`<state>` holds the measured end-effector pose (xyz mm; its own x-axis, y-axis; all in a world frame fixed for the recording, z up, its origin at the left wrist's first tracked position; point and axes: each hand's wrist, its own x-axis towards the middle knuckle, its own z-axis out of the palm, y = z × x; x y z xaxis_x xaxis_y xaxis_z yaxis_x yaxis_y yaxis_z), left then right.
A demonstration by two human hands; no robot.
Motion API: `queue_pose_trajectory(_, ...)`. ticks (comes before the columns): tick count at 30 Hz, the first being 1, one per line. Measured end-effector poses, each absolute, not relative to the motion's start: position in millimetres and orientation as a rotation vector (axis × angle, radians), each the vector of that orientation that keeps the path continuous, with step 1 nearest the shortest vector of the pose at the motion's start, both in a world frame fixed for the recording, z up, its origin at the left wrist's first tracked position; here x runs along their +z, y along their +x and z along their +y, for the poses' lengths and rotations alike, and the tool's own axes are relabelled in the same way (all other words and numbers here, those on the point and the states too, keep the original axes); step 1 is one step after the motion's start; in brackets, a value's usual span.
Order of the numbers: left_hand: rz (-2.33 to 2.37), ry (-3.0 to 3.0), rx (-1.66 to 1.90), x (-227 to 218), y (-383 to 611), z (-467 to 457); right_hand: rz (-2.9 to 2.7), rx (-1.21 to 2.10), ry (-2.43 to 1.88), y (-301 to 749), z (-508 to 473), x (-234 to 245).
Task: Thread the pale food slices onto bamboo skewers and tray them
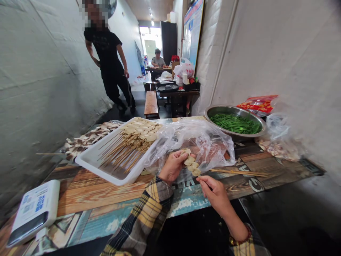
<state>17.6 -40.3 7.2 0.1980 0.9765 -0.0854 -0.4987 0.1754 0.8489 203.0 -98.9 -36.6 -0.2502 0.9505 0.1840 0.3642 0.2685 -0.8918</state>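
My left hand (173,166) is closed in a pinch on the upper end of a skewer of pale round slices (192,165). Below the slices, my right hand (214,192) grips the lower end of the same stick between thumb and fingers. Behind both hands lies a clear plastic bag (170,137), its contents mostly veiled by the film. Finished-looking skewers with similar slices (145,128) fill much of a white tray (105,179) to the left. Several bare wooden sticks (246,173) rest on the table to the right of my right hand.
Mushroom-like pieces (87,137) are heaped left of the tray. A metal bowl of green stalks (234,122) and plastic bags (278,142) stand at the right. A white device (36,209) occupies the near left corner. One person (109,53) stands beyond the table; another (158,60) sits farther back.
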Motion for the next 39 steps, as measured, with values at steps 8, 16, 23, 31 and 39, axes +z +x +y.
queue_pose_trajectory(8,0.865,0.743,1.282,5.3,15.3,-36.6,-1.825,0.885,-1.242,202.3,-98.8,-35.3)
queue_pose_trajectory(16,0.894,0.729,1.275,6.4,17.6,-38.7,-1.826,0.881,-1.253,203.3,-100.3,-35.6)
queue_pose_trajectory(23,0.841,0.738,1.282,5.8,21.2,-39.6,-1.759,0.938,-1.234,202.8,-99.7,-34.8)
queue_pose_trajectory(31,0.772,0.746,1.076,6.2,29.4,-44.6,-1.523,1.059,-1.208,198.4,-95.2,-36.6)
queue_pose_trajectory(39,0.804,0.769,1.144,-0.7,38.6,-43.9,-1.541,0.984,-1.212,192.0,-92.8,-37.1)
